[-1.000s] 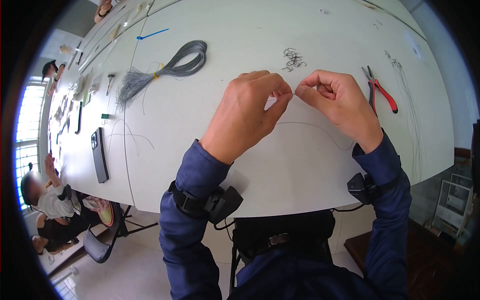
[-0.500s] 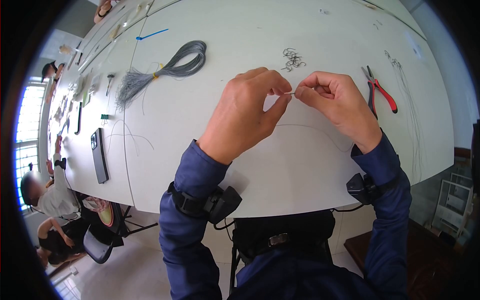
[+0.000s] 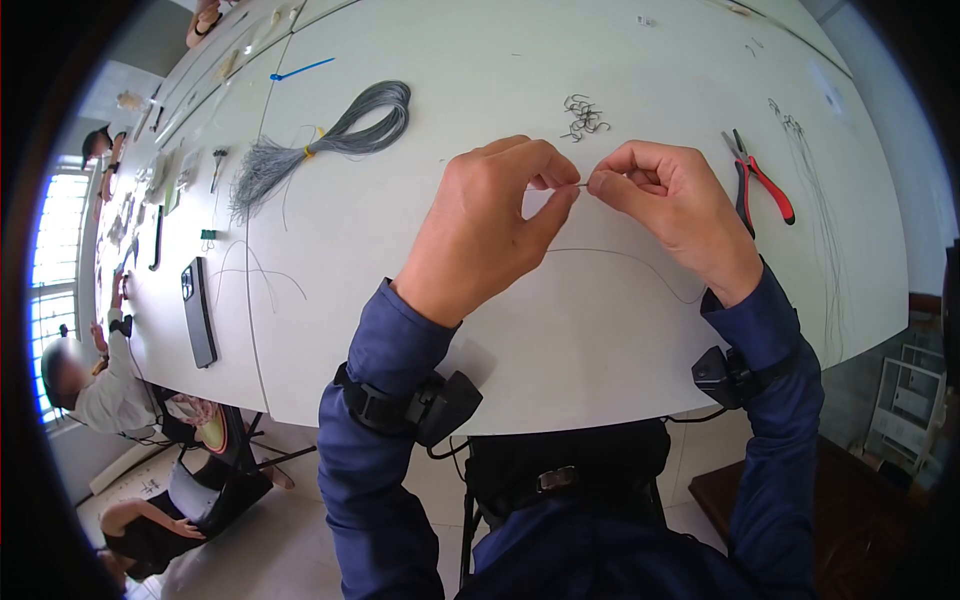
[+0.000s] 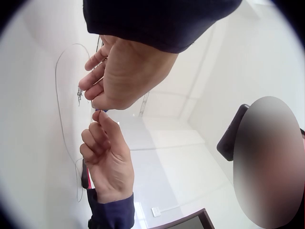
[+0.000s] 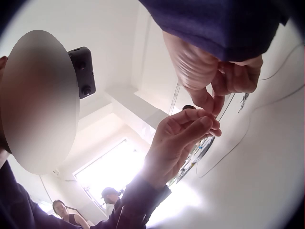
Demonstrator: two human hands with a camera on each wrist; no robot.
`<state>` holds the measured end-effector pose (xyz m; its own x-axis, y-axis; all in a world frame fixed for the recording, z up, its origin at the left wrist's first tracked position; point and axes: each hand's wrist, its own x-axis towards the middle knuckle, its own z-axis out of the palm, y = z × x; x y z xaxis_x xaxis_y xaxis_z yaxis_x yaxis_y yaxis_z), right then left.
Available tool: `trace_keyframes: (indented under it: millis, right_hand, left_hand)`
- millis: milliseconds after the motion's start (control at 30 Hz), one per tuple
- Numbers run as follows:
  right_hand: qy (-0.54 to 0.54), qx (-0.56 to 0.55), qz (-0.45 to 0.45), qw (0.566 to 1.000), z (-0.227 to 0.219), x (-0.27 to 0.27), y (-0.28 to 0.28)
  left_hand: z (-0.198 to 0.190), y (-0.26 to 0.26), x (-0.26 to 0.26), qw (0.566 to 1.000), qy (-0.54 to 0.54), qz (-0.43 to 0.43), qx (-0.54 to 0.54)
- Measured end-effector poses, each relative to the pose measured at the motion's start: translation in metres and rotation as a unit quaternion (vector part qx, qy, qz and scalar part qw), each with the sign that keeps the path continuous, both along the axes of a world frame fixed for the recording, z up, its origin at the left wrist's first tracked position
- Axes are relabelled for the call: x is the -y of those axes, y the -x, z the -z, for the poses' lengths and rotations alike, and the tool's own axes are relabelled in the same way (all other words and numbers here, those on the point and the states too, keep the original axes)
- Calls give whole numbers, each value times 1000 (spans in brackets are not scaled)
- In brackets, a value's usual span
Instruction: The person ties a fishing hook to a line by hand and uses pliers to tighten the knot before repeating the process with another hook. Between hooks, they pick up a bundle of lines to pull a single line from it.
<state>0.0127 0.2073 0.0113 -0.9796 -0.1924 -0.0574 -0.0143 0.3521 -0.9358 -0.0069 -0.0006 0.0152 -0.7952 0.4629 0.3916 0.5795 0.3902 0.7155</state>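
Both hands meet over the middle of the table, fingertips almost touching. The left hand [image 3: 490,215] pinches a thin dark piece [image 3: 583,185] between thumb and index finger; the right hand [image 3: 680,205] pinches its other side. What exactly the piece is, the fingers hide. A thin grey line [image 3: 625,256] curves over the table below the hands, and in the left wrist view the line [image 4: 57,95] loops beside both hands. Beyond the fingertips lies a small pile of dark hooks [image 3: 583,118].
Red-handled pliers [image 3: 762,185] and several lines with hooks [image 3: 815,200] lie at the right. At the left are a tied grey bundle [image 3: 370,120], a blue tie [image 3: 303,69], a phone [image 3: 198,312] and a green clip [image 3: 208,236]. Other people are at far left.
The fingertips have shifted very slightly left, with the thin piece still pinched between them. At the far left, a person in dark clothes has moved lower.
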Motion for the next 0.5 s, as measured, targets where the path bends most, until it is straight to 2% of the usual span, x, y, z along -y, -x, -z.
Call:
trace_keyframes:
  millis: [167, 367, 500]
  right_hand:
    - [-42, -5, 13, 999, -4, 0, -1]
    - [17, -78, 43, 996, 3, 1, 1]
    - [13, -44, 28, 999, 2, 1, 0]
  left_hand:
    - [-4, -1, 1, 999, 11, -9, 33]
    - [-2, -1, 2, 999, 9, -15, 41]
    - [-2, -1, 1, 998, 14, -21, 49]
